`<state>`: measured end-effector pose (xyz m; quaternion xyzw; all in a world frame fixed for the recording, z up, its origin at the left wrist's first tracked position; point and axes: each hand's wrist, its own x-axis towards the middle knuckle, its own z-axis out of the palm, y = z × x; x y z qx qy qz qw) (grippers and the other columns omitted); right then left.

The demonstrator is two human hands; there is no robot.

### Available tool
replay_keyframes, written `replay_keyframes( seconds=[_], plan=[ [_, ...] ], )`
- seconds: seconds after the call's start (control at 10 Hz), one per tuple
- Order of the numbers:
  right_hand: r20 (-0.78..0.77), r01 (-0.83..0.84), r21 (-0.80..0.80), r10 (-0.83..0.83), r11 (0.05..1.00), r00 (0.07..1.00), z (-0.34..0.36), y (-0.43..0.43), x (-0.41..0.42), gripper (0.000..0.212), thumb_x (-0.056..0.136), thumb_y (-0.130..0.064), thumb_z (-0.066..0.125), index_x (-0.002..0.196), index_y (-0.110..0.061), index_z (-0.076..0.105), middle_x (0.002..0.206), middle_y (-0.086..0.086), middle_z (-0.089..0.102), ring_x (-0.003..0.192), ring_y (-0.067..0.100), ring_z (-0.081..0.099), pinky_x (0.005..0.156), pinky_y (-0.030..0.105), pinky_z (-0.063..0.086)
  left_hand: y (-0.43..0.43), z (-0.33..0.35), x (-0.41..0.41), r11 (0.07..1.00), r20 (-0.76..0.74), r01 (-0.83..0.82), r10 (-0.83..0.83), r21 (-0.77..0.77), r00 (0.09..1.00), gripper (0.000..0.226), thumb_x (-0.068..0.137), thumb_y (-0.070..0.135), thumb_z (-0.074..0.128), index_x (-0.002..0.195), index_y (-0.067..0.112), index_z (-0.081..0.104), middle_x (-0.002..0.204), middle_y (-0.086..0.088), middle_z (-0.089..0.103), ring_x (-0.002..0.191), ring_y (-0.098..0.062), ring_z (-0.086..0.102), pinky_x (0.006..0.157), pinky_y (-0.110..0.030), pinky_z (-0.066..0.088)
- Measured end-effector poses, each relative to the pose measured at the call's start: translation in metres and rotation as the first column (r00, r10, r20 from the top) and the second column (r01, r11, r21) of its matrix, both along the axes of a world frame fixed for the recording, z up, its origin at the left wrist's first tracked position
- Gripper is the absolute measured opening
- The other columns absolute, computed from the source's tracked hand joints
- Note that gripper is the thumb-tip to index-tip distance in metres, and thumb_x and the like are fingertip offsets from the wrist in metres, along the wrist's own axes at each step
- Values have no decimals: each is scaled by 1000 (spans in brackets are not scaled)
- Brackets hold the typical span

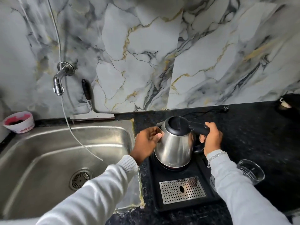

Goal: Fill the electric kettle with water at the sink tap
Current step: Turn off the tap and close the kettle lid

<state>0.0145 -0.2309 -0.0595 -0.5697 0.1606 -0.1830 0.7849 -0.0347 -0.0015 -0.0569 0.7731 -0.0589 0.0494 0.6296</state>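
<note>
Both hands on the kettle (174,143), right by the sink (48,143).
Right hand (211,138) wrapped round the black handle, left hand (148,141) flat against the steel side. It's sitting on the black tray (164,192) on the counter (259,135), lid shut, tap (59,82) off to the left.

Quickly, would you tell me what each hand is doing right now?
Left hand: open, palm against the kettle body near the spout.
Right hand: closed around the kettle's black handle.

Soft even light, blurred edges, wide-angle distortion
</note>
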Motion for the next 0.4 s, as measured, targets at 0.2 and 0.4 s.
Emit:
replay_keyframes(
  seconds=[0.2, 0.4],
  plan=[
    [-14, -22, -30, 22, 999, 1000, -10, -12, 0, 36, 75, -32, 58, 48, -12, 47, 31, 2, 39, 29, 19, 33, 38, 27, 26, 4, 0, -3, 982, -44, 187, -188, -29, 981, 33, 85, 1, 67, 100, 30, 64, 108, 3, 69, 107, -7, 63, 106, -29, 45],
    [42, 20, -493, 1, 870, 999, 17, -20, -3, 20, 82, -21, 62, 63, -15, 67, 55, -3, 68, 63, 18, 68, 67, 38, 49, 52, 16, 1, 929, 25, 25, -37, 369, 999, 50, 92, 28, 61, 138, 16, 49, 139, -6, 59, 119, -11, 59, 100, -13, 36]
  ],
)
